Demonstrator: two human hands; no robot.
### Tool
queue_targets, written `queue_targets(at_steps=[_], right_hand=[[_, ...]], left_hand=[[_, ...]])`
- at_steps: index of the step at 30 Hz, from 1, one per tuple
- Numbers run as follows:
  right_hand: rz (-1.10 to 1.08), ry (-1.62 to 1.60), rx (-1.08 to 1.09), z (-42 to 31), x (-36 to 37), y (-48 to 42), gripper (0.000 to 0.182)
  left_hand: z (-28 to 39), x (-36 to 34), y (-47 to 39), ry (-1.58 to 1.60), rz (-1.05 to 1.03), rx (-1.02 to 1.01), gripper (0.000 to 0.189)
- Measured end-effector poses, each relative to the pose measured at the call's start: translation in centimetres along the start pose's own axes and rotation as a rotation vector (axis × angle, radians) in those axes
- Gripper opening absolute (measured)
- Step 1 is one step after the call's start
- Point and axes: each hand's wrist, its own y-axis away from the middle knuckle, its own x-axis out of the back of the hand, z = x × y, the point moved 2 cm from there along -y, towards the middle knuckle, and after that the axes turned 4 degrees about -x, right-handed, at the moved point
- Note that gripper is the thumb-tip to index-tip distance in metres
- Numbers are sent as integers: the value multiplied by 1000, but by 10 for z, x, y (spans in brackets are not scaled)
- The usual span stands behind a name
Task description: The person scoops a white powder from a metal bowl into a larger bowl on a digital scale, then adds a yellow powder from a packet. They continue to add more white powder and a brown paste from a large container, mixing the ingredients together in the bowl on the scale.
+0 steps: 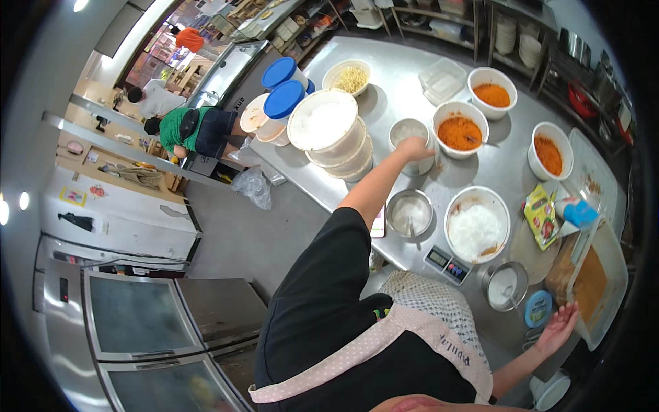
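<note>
My left hand (412, 149) is at the near rim of a round tub (421, 167) holding pale contents, with its fingers partly hidden. Beside it, a white bowl (441, 138) holds orange shredded food and a spoon. Palm turned up and fingers apart, my right hand (557, 329) is beside a large clear plastic bin (592, 335) with brown contents. Near that hand lies a round blue lid (538, 308). A steel bowl (486, 288) with white powder and a spoon stands close by. Between my hands are a white tub (507, 232) of white powder and a digital scale (447, 265).
Stacked white tubs (322, 123) and blue-lidded containers (284, 99) stand at the left table edge. Further over are a bowl of yellowish shreds (352, 78), a clear box (443, 80) and a yellow packet (540, 216). A person in green (183, 129) bends at a counter.
</note>
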Motion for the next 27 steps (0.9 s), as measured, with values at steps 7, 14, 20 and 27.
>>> queue_targets(at_steps=[7, 14, 20, 27], right_hand=[[-12, -5, 76, -10, 6, 6, 36], [238, 14, 55, -11, 21, 14, 38], [-1, -68, 120, -14, 10, 24, 32], [9, -52, 164, -15, 3, 42, 32]], left_hand=[[-2, 13, 2, 466, 392, 268, 50], [38, 33, 13, 611, 604, -13, 52], [190, 1, 110, 638, 269, -480, 38], [213, -61, 135, 164, 41, -749, 16]])
